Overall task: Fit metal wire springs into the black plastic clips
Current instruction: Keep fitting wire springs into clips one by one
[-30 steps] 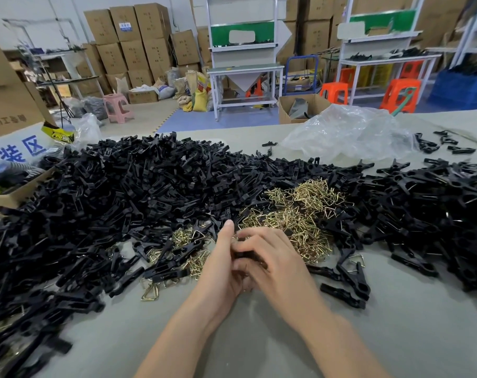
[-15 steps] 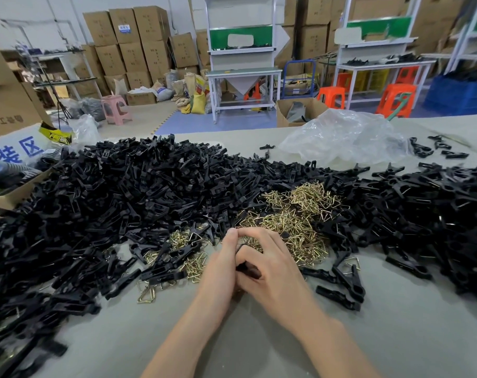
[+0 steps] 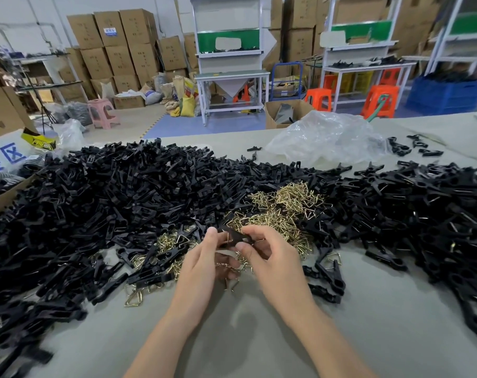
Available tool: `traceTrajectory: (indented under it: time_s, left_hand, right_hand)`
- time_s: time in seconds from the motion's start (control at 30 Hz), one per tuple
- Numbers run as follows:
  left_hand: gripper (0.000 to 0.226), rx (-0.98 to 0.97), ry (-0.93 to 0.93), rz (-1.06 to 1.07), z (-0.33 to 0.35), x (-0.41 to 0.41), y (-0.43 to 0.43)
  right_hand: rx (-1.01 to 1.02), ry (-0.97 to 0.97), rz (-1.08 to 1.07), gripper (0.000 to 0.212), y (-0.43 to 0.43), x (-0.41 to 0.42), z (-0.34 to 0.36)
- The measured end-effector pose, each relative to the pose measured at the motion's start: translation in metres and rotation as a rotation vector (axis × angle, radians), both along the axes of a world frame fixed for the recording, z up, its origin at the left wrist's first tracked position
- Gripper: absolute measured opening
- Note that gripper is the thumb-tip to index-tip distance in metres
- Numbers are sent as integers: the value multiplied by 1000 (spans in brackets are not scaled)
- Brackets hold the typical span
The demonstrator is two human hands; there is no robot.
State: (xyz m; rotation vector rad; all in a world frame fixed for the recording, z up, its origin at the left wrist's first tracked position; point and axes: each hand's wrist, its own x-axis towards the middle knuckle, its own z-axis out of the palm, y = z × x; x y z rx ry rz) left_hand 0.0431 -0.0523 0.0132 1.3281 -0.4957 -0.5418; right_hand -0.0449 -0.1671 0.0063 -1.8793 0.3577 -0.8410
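We hold one black clip (image 3: 236, 237) between both hands, lifted just clear of the surface (image 3: 259, 336) and in front of the heap of brass-coloured wire springs (image 3: 275, 214). Our left hand (image 3: 201, 266) pinches the clip's left end, thumb on top and fingers curled beneath. Our right hand (image 3: 272, 257) grips the other end between thumb and forefinger. A thin wire shows at the clip's left end. We take it for the spring going on, but it is too small to tell whether it is seated. More springs lie just under our fingers, and we cannot tell whether they sit in the palm or on the surface.

To do this step well, we judge that the right hand should steady the plastic while the left thumb pushes the wire on squarely, so both legs drop into their grooves together. A skewed push would likely let the spring slip off or catch on one side only. We should check both sides before letting go. The unfitted clips (image 3: 122, 208) are piled to our left. The pile at right (image 3: 422, 214) glints with wire and is probably the finished ones.
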Motion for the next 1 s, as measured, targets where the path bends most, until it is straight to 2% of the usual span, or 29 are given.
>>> traceTrajectory:
  time_s: [0.1,0.23,0.27,0.33,0.4,0.47,0.53,0.63,0.7,0.77,0.8,0.9,1.0]
  left_hand:
    - [50,-49,21,3,-1,-4,0]
    - [50,-52,-3,-21,-6,-3,1]
    - [49,-33,-15,-22,-8,-3,0]
    - [48,-2,-33,-16,-7,-4,-2]
    - [46,18,-57,20,-6,-4,-3]
    - [40,49,-152,106,-7,-3,-3]
    - [34,165,-380,257,-10,2,1]
    - [22,422,-714,501,-7,19,14]
    - [24,641,-835,654,-6,35,24]
    - [31,814,-811,758,-7,50,34]
    - [35,871,-765,782,-7,57,38]
    - [46,991,-686,762,-8,75,42]
    - [59,1085,-703,672,-8,90,35]
  right_hand:
    - [256,-132,-37,24,-12,-6,23]
    - [797,-705,-64,24,-85,-27,86]
    - [903,-791,-83,20,-102,-32,100]
    - [997,-760,-116,20,-117,-37,112]
    - [991,-613,-66,24,-110,-31,103]
    - [914,-455,-6,34,-89,-20,83]
    - [734,-280,-1,43,-62,-8,60]
    - [199,-13,-34,36,-24,12,27]
    - [-230,126,-60,36,-10,21,8]
    - [-552,244,-66,40,-6,26,-8]
    - [-629,303,-71,41,-6,27,-12]
    - [-718,392,-110,40,-7,30,-18]
    - [-771,394,-136,35,-6,32,-20]
